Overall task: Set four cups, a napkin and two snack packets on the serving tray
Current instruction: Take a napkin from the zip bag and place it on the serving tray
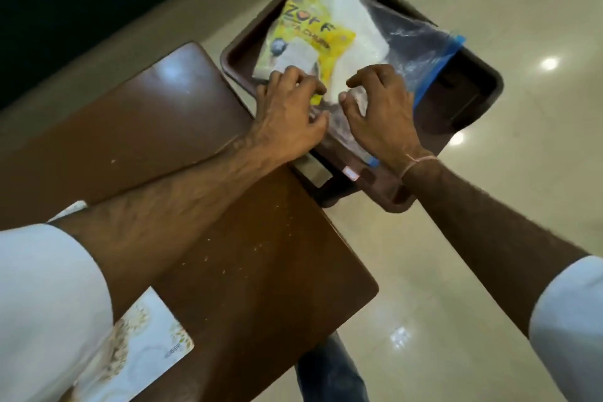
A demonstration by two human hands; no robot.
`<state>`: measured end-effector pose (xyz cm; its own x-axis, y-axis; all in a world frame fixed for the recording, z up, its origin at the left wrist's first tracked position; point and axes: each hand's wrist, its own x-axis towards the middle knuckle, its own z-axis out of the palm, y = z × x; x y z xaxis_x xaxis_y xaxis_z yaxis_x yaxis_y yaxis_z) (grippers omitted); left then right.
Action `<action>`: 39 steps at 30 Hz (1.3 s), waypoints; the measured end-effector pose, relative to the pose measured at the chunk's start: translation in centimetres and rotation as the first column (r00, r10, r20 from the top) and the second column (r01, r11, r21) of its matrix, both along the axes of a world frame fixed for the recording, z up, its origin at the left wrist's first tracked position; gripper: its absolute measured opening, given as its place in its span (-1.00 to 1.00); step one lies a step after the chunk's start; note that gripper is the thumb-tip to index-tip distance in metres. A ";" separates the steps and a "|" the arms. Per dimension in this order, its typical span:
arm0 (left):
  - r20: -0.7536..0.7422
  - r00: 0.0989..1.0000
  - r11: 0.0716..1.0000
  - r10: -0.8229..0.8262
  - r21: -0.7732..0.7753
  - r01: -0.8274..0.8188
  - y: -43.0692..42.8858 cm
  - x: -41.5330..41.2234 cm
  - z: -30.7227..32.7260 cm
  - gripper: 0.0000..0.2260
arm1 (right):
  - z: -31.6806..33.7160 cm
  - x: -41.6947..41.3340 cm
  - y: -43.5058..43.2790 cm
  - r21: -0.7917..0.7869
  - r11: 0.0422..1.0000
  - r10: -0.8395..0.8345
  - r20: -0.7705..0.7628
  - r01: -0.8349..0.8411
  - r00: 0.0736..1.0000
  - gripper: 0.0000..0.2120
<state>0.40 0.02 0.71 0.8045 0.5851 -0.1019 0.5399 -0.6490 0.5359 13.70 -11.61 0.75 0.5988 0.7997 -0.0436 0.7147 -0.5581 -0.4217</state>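
Note:
A dark brown serving tray (470, 81) juts out past the far edge of the wooden table. In it lie a yellow snack packet (313, 33), a white folded napkin (362, 39) and a clear zip bag with a blue strip (414, 39). My left hand (290, 114) rests with curled fingers on the near end of the yellow packet. My right hand (381, 108) presses with bent fingers on the near end of the clear bag. No cups are in view. Whether either hand actually grips its packet, I cannot tell.
The brown wooden table (248, 258) fills the lower left, with crumbs on it. A patterned white placemat (143, 343) lies at its near left corner. Shiny cream floor tiles (489, 238) lie to the right, below the overhanging tray.

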 end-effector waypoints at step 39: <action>0.341 0.762 0.768 0.551 -0.564 -0.303 -6.3 10.6 0.9 -0.74 | 0.5 6.9 -1.4 -0.258 0.931 -0.343 -0.379 0.258 0.860 -0.78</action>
